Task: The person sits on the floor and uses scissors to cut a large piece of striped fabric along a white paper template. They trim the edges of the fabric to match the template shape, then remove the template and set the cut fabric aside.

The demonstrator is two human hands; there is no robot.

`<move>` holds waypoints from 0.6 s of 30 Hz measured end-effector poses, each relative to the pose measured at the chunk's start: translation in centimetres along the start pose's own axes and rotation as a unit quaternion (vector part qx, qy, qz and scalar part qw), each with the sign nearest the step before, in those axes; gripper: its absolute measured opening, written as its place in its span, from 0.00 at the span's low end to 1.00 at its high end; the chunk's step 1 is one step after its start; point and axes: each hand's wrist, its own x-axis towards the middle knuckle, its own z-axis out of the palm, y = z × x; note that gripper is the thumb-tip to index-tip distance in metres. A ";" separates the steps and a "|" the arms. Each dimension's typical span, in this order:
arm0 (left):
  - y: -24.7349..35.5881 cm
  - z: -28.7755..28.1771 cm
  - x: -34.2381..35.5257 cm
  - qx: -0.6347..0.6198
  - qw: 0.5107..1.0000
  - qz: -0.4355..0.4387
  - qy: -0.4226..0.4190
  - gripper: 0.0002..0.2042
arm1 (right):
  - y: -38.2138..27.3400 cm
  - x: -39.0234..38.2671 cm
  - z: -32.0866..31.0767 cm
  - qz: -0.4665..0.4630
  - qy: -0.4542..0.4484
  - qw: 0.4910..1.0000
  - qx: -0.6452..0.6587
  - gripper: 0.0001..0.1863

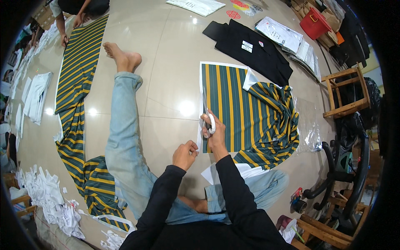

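Observation:
A pair of scissors [212,124] with a white-wrapped handle is in my right hand [217,137], its fingers closed around the loops. The blades point away from me along the left border of a green and yellow striped fabric [227,104]. That fabric lies flat on its left side and is bunched up at the right, with a white margin along its edge. My left hand [184,156] is closed beside the lower left edge, fingertips pinched together at the white margin. Whatever is between those fingertips is too small to make out.
Folded black garments [250,50] and plastic-wrapped white garments [283,35] lie beyond the fabric. A long striped cloth [79,79] runs along the left, where another person's hands [77,21] hold its far end. White scraps [50,196], a wooden stool [346,91] and a red bucket [314,24] stand around.

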 end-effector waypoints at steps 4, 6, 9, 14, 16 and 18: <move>-0.2 0.3 0.0 0.000 1.000 0.014 0.006 0.07 | 0.0 2.3 0.1 -0.029 -0.019 0.999 -0.008 0.29; -0.4 0.2 0.1 -0.007 1.000 0.008 -0.001 0.07 | -0.1 2.8 0.4 -0.024 -0.019 0.999 -0.021 0.28; 0.1 0.0 0.0 -0.007 1.000 -0.003 -0.012 0.07 | -0.3 2.9 0.8 -0.022 -0.012 0.999 -0.022 0.29; 0.1 0.0 -0.1 0.007 1.000 0.003 -0.008 0.07 | -0.6 2.8 1.3 -0.007 -0.003 0.999 -0.039 0.30; 0.0 0.1 -0.1 0.013 1.000 0.009 -0.002 0.07 | -0.8 2.7 1.4 0.002 -0.004 1.000 -0.023 0.30; 0.0 0.1 -0.1 0.010 1.000 0.008 -0.002 0.07 | -0.9 3.6 1.2 -0.003 -0.009 1.000 0.013 0.29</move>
